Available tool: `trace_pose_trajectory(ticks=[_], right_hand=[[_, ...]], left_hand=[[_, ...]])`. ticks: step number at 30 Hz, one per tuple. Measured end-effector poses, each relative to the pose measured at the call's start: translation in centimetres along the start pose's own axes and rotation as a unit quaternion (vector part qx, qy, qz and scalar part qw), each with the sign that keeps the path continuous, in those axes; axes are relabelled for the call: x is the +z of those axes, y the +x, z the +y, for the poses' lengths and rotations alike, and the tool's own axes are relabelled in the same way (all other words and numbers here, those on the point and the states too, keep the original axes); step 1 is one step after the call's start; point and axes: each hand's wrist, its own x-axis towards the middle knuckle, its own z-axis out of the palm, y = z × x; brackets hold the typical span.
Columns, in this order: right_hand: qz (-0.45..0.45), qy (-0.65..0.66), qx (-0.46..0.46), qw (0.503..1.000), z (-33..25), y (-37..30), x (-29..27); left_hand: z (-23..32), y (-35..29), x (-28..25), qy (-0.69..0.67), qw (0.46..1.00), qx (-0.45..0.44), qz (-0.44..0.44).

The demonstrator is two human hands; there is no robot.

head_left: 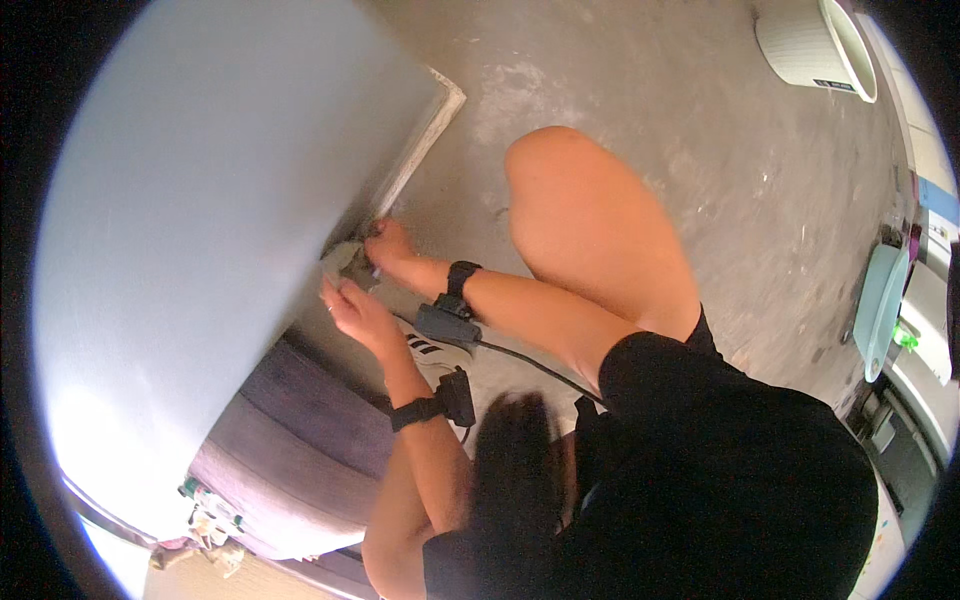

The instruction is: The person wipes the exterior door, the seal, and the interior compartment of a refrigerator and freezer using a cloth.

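Low down at the base of a pale blue-grey panel (230, 180), both my hands work close together. My right hand (393, 247) is closed at the panel's bottom edge; what is in its fingers is too small to name. Just below and left of it, my left hand (362, 315) has bent fingers, with a ring on one, at the lower edge of a pale, limp-looking piece (343, 261). That piece lies between the two hands and is blurred, so its kind does not show. Black straps with small boxes (448, 322) circle both wrists, with a cable trailing off.
A whitish strip (425, 145) edges the panel's foot. Beneath my arms are a white shoe with black stripes (430, 350) and a purple-grey cushioned seat (300, 420). A white bin (815, 50) stands far right on the grey floor (640, 90), near a light-blue basin (878, 310).
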Motion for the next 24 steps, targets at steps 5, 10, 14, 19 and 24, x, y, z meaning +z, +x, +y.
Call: trace_pose_trajectory(ticks=[5, 10, 14, 19, 24], right_hand=[[-0.073, 0.161, 0.076, 0.981, 3.5, 1.0, 3.7], [0.128, 0.235, -0.056, 0.962, -4.1, 0.7, -5.9], [0.193, 0.198, -0.205, 0.939, -7.9, 5.9, -12.1], [-0.049, 0.170, -0.092, 0.980, -5.7, 8.5, -12.6], [-0.043, 0.160, 0.007, 0.986, 0.3, 3.9, -1.9]], left_hand=[[-0.1, 0.7, -2.2, -0.252, 0.946, -0.163, 0.119], [-4.7, 1.4, -0.7, -0.482, 0.762, -0.415, -0.117], [2.6, 2.1, 6.6, -0.581, 0.648, -0.473, -0.135], [1.1, 4.2, 12.4, -0.723, 0.447, -0.525, -0.023], [-13.2, 2.2, 6.8, -0.469, 0.870, -0.117, -0.099]])
